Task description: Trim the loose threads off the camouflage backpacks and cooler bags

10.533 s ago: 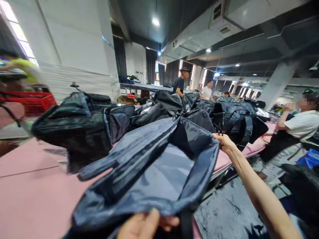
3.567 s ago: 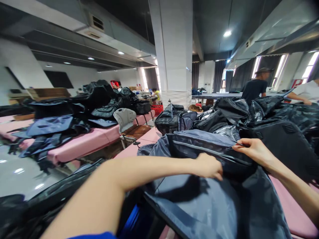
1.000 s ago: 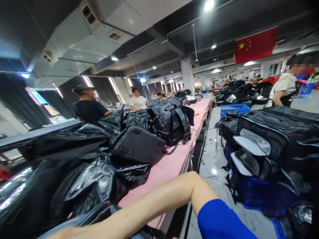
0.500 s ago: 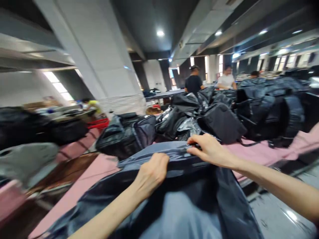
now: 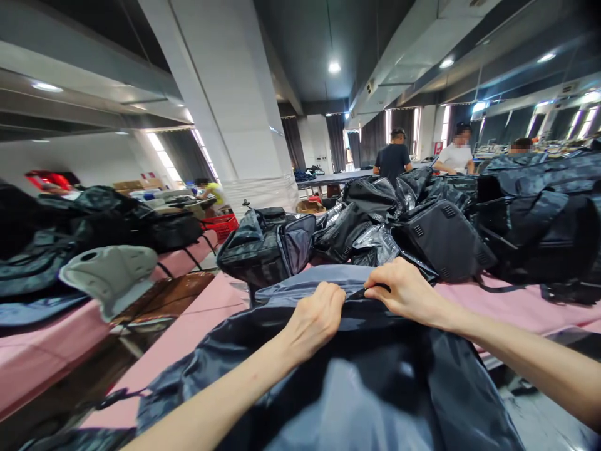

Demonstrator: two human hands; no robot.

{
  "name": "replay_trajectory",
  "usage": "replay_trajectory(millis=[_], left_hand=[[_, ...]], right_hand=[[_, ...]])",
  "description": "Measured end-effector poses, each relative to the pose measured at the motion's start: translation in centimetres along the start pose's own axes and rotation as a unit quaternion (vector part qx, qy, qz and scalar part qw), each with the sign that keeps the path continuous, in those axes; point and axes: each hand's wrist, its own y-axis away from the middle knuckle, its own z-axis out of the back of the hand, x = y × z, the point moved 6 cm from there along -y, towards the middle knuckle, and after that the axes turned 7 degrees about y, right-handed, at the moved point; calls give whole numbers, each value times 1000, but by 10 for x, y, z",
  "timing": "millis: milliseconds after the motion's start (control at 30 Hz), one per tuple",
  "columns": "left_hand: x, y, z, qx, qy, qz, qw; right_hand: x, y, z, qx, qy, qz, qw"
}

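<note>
A large dark bag with a shiny surface and grey-blue lining lies spread in front of me. My left hand is closed on its upper edge, knuckles up, with the fingertips hidden in the fabric. Just to the right, my right hand pinches a thin black strip at the same edge between thumb and fingers. Whether this strip is a zip or a strap I cannot tell. A small gap separates the two hands, and folded grey fabric rises behind them.
Black and camouflage bags are heaped on a pink-covered table beyond my hands. To the left are a grey plastic chair, more bags and a red crate. A white pillar stands behind. Several people are at the back.
The view has turned left, so the surroundings sit further right and look sharper. My left hand has come closer to my right hand along the bag's edge. Both keep their hold.
</note>
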Motion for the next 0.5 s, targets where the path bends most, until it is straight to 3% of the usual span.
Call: replay_trajectory(millis=[400,500], left_hand=[[0,1,0,2,10,0,1000],[7,2,4,-20,53,39,998]], right_hand=[[2,1,-1,4,0,1,1000],[0,0,-2,10,-10,-6,1000]])
